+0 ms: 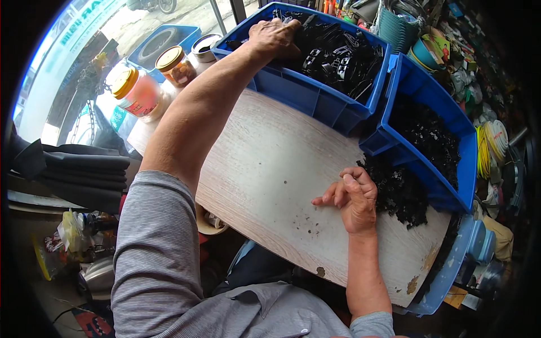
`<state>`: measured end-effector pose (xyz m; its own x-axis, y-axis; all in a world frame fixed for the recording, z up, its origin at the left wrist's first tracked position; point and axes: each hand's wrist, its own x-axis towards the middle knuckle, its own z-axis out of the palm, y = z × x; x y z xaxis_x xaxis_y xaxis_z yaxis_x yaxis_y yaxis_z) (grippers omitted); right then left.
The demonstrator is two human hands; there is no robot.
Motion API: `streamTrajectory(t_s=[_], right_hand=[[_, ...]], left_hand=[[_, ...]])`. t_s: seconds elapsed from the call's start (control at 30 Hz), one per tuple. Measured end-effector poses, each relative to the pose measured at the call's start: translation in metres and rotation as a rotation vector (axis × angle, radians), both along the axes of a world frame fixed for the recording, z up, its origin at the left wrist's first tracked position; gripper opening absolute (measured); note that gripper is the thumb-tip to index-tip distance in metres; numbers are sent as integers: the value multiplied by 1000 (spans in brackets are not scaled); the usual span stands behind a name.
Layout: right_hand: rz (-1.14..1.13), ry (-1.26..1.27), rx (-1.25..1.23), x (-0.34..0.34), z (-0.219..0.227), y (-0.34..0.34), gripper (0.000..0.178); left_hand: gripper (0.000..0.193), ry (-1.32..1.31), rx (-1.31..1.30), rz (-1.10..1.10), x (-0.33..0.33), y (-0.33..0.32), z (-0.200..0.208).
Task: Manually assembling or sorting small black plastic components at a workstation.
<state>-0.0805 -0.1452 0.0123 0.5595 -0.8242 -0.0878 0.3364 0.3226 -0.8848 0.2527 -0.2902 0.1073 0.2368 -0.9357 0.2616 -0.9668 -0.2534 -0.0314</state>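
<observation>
My left hand (274, 37) reaches over the near left wall of a large blue bin (315, 90) at the far side of the table. Black plastic pieces (344, 62) fill that bin, a few with pale shiny parts. The left fingers bend down among them, and their tips are hidden. Above the right half of the table, my right hand (357, 203) hangs with its fingers loosely bent and apart, nothing visible in them. Beside it lies a pile of small black pieces (400, 194), spilling in front of a second blue bin (389, 135) with more such pieces.
The pale wooden table (253, 158) has dark crumbs and chipped front edges. Two yellow-lidded jars (141, 96) and a round tin (206, 48) stand at its far left, by the window. Crowded goods and a yellow cable coil (483, 151) line the right side.
</observation>
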Motion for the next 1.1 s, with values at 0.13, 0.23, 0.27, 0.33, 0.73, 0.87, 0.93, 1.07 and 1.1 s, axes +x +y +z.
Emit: streamTrajectory(t_s=[0.13,0.23,0.27,0.33,0.73,0.87,0.93,1.07,1.1], right_hand=[[-5,-2,6,0,2,1,19],[-3,-11,10,0,1,0,19],[1,-11,12,1,1,0,19],[3,-11,13,1,1,0,19],[4,-23,14,-1,-1,-1,17],[7,-26,7,0,-2,-1,17],[2,-26,8,-1,-2,-1,17],[5,-37,23,-2,-3,-2,17],[9,-34,28,-1,-3,-1,17]], left_hand=[[64,-62,-10,11,2,-3,-8],[62,-87,-66,-85,11,-9,-10],[62,-18,-87,-97,15,-10,-10],[60,44,-129,-103,14,-12,-11],[58,61,-20,-73,11,-10,-3],[51,104,-90,-65,10,-10,-1],[52,100,-103,-74,8,-9,1],[57,126,-179,-95,11,-8,0],[58,106,-213,-100,14,-8,-1]])
